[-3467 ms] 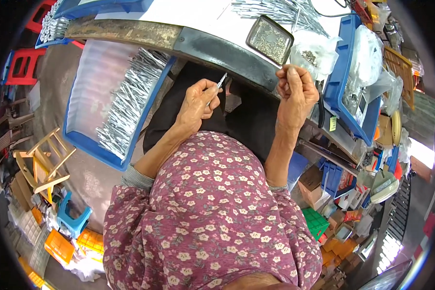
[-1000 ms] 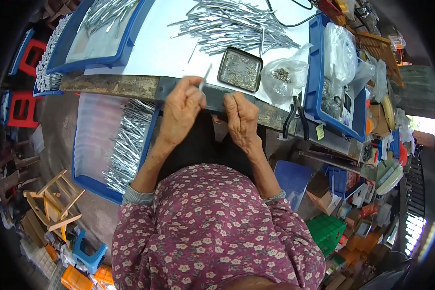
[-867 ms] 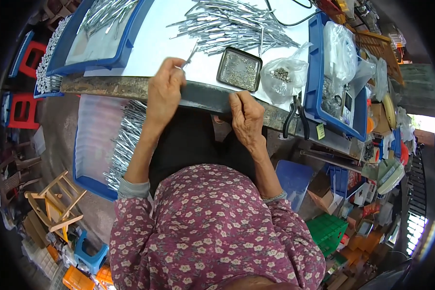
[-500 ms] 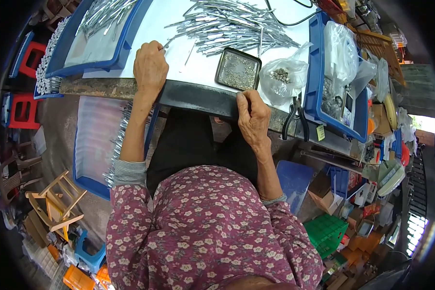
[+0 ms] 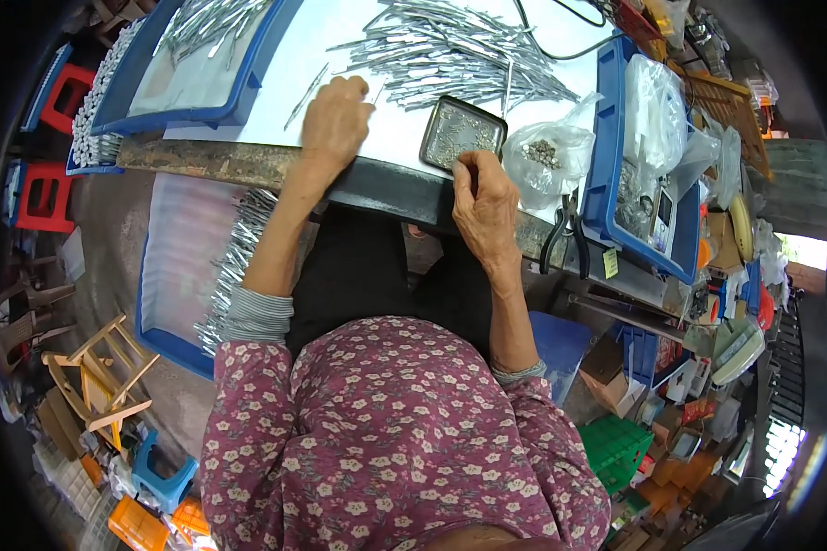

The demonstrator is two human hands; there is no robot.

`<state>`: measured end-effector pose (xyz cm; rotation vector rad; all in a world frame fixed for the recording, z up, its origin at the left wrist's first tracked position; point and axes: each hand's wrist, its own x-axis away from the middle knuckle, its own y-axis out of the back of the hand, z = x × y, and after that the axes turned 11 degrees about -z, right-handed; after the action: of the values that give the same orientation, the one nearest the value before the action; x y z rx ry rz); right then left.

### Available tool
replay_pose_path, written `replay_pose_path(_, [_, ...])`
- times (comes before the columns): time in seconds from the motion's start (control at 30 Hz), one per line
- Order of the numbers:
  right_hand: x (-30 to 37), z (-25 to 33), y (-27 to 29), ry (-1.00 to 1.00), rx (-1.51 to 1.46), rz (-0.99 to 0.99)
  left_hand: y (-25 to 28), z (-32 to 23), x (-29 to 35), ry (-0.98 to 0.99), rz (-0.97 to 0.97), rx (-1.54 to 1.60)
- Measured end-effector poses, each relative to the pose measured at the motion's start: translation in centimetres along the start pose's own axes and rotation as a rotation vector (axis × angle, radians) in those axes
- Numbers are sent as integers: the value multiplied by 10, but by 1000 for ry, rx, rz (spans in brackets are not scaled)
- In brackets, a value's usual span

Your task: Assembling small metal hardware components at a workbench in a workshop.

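Observation:
My left hand (image 5: 337, 124) is over the white table top, smeared by motion; whether its fingers hold anything I cannot tell. Beside its fingertips is a thin metal piece (image 5: 378, 93), and to its left another slim metal piece (image 5: 305, 97) lies apart. My right hand (image 5: 485, 207) is closed, thumb against the curled fingers, at the near edge of a dark square tray (image 5: 426, 138) of tiny metal parts. Anything in that pinch is too small to make out. Beyond both hands spreads a pile of slim silvery metal pieces (image 5: 459, 55).
Right of the tray lie a clear bag (image 5: 560, 174) of small metal parts and black-handled pliers (image 5: 565, 234). A blue bin (image 5: 602, 184) with plastic bags stands farther right. Another blue bin (image 5: 239, 96) with metal pieces is at left. A dark bar (image 5: 386, 188) runs along the table's front edge.
My left hand has moved right, toward the thin piece, and a slim metal piece now lies where it was. My right hand has shifted slightly up, onto the tray's near edge.

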<state>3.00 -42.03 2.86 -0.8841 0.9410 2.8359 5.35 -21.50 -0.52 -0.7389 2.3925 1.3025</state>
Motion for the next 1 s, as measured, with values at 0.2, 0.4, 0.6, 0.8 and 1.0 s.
replay_pose_path(0.2, [5,-3,-1,-7,14,27,-2,-10,-1,79,85,-28])
replay_pose_path(0.4, [1,-4,0,-21,28,22,-4,-12,0,40,29,-75])
replay_pose_path(0.6, [-9,-13,-5,48,124,24,15,-16,7,142,-106,166])
replay_pose_path(0.8, [-17,-18,-12,155,244,88,32,-43,21,430,16,758])
replay_pose_path(1.0, [-24,-19,-12,103,328,199,36,-60,34,480,130,951])
